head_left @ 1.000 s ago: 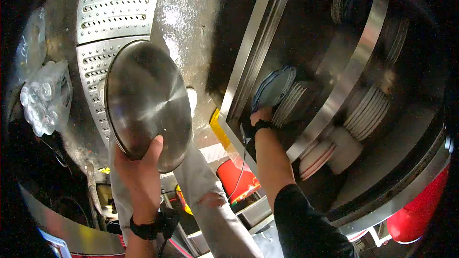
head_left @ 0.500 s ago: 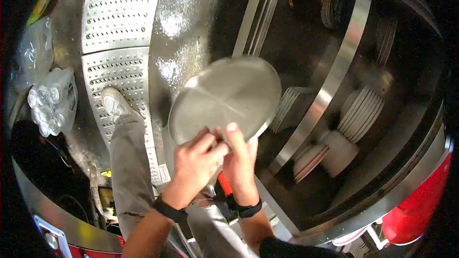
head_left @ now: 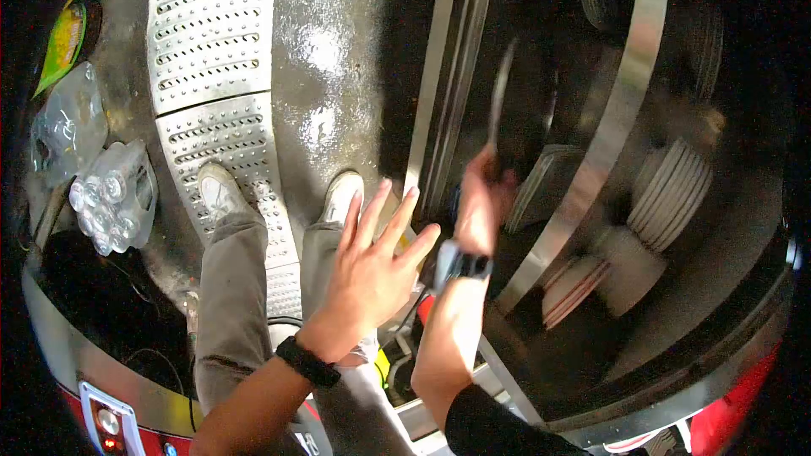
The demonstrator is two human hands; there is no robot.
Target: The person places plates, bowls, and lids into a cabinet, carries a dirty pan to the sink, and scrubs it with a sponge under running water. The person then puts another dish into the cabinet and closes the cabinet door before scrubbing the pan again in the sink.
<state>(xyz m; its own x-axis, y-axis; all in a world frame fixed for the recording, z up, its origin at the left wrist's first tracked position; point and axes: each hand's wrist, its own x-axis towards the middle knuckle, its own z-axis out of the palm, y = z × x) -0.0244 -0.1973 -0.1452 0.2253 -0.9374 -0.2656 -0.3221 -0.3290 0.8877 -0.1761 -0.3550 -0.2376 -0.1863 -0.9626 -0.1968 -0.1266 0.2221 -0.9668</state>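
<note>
My left hand (head_left: 372, 274) is over my legs with its fingers spread and nothing in it. My right hand (head_left: 481, 203), blurred by motion, reaches into the dark cabinet and grips the near end of a round metal tray (head_left: 503, 89). The tray stands nearly edge-on, so only a thin bright rim shows. Just right of that hand, a stack of plates (head_left: 541, 186) stands on edge behind a metal strip (head_left: 591, 160). A watch sits on my right wrist, a black band on my left.
More upright plates (head_left: 672, 198) and red-rimmed dishes (head_left: 574, 291) sit deeper in the cabinet. Its metal frame edge (head_left: 435, 67) runs beside my hand. A perforated metal drain grate (head_left: 211, 51) lies on the wet floor, near plastic-wrapped bottles (head_left: 114, 203).
My left hand has let go of the tray and spread its fingers. My right hand has carried the tray rightward into the cabinet, turning it from face-on to nearly edge-on.
</note>
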